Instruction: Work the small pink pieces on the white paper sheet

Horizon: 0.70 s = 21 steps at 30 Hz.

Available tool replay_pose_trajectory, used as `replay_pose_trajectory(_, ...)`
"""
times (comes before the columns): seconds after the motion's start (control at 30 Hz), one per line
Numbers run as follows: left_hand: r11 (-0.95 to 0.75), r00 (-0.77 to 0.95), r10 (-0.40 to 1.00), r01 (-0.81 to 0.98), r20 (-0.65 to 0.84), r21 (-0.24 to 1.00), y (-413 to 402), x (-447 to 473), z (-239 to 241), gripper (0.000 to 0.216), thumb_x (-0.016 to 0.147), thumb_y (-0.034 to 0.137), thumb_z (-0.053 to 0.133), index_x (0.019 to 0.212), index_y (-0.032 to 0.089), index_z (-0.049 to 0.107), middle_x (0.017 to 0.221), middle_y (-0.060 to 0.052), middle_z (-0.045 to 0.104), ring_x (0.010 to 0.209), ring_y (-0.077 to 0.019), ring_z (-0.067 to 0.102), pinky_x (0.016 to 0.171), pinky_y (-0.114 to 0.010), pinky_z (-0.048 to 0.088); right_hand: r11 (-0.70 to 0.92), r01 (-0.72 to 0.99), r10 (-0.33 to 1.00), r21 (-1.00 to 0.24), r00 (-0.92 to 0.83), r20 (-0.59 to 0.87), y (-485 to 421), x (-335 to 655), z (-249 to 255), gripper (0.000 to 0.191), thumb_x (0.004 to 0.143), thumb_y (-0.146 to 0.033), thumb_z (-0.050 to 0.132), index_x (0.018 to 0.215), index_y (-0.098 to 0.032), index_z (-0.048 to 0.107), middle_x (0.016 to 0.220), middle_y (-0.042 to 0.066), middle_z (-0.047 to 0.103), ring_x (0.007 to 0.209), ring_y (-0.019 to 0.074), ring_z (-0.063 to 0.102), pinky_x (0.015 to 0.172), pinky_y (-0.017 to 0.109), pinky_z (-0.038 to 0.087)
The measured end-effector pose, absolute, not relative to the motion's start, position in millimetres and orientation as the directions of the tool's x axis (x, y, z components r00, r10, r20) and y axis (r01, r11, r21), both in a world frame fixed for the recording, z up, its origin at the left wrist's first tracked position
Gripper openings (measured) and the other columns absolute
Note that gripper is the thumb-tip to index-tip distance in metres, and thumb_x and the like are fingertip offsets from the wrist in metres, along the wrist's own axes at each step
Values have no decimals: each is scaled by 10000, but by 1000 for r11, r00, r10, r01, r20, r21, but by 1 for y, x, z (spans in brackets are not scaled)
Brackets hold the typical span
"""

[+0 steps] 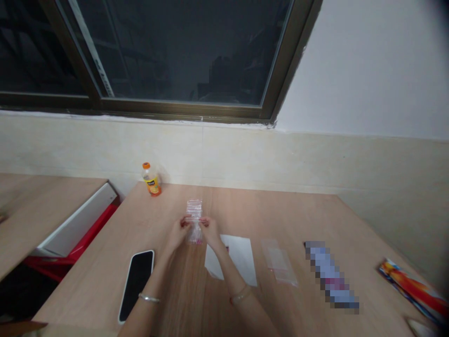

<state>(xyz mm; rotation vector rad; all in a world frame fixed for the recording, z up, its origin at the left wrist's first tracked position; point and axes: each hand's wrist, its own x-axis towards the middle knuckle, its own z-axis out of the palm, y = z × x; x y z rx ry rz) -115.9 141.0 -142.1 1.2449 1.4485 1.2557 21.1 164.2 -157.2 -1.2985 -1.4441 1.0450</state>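
Both my hands hold a small clear zip bag (194,220) with a red seal strip upright above the wooden table (280,215). My left hand (179,231) pinches its left edge and my right hand (210,232) pinches its right edge. Something small and pink sits in the bottom of the bag. A bracelet is on each wrist. Under my right forearm lies a white sheet of paper (242,257).
A black phone (136,283) lies face up at the left. An orange juice bottle (151,179) stands at the far edge. Empty zip bags (279,262), a blurred-out strip (331,276) and a colourful packet (414,288) lie to the right. A second table (31,210) stands left.
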Motion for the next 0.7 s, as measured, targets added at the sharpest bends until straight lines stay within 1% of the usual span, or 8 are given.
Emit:
replay_pose_trajectory(0.07, 10, -208, 978, 214, 36, 977, 144, -115, -146, 393, 654, 252, 630, 1021, 115, 605, 833, -57, 695, 750, -190, 638, 749, -328, 505, 104, 271, 995, -957, -14, 104, 164, 17, -160, 194, 715, -140, 537, 846, -143, 681, 769, 55, 701, 679, 182, 623, 700, 335, 510)
replay_pose_trajectory(0.17, 16, -243, 968, 311, 63, 950, 141, -113, -143, 409, 648, 179, 591, 1051, 110, 592, 891, -85, 683, 803, -215, 627, 804, -368, 484, 134, 321, 988, -938, 30, 151, 159, 15, -158, 300, 665, -89, 540, 928, -157, 667, 922, 76, 681, 883, 223, 610, 852, 381, 465)
replay_pose_trajectory(0.3, 20, -266, 958, 435, 107, 900, 125, -107, -127, 428, 671, 168, 580, 1097, 126, 577, 1027, -120, 652, 992, -276, 588, 936, -434, 402, 173, 355, 973, -919, 85, 216, 146, 23, -155, 399, 681, -116, 545, 1068, -170, 625, 1127, 110, 604, 1086, 250, 529, 973, 401, 387)
replay_pose_trajectory(0.4, 62, -273, 949, 655, 160, 753, 115, -99, -118, 475, 723, 216, 566, 1189, 131, 524, 1152, -159, 599, 1108, -331, 533, 972, -474, 361, 180, 391, 949, -902, 174, 265, 134, 39, -157, 389, 741, -182, 522, 1121, -150, 601, 1154, 139, 589, 1114, 263, 513, 987, 428, 374)
replay_pose_trajectory(0.47, 101, -308, 927, 757, 215, 645, 111, -89, -118, 517, 759, 252, 549, 1252, 122, 467, 1246, -185, 538, 1176, -353, 482, 997, -493, 338, 166, 414, 931, -895, 233, 280, 125, 56, -160, 392, 758, -224, 518, 1131, -135, 601, 1168, 156, 586, 1127, 273, 507, 992, 444, 371)
replay_pose_trajectory(0.53, 78, -330, 899, 768, 288, 636, 110, -73, -124, 536, 799, 267, 514, 1303, 115, 410, 1323, -191, 474, 1244, -343, 421, 1035, -495, 308, 142, 436, 921, -889, 270, 280, 116, 77, -162, 401, 768, -252, 508, 1137, -127, 606, 1184, 163, 581, 1140, 277, 503, 996, 450, 370)
replay_pose_trajectory(0.6, -39, -279, 891, 739, 358, 672, 107, -50, -132, 526, 836, 254, 461, 1334, 108, 369, 1368, -190, 433, 1292, -311, 371, 1061, -481, 297, 115, 484, 909, -868, 301, 288, 108, 101, -163, 398, 793, -274, 473, 1133, -122, 616, 1188, 169, 579, 1141, 277, 506, 986, 449, 382)
replay_pose_trajectory(0.7, -176, -142, 925, 663, 353, 728, 94, -6, -143, 463, 837, 222, 454, 1291, 134, 444, 1341, -164, 478, 1274, -283, 403, 1063, -473, 316, 34, 606, 871, -795, 372, 321, 94, 144, -165, 413, 813, -285, 417, 1111, -96, 632, 1173, 198, 585, 1134, 292, 510, 970, 457, 390)
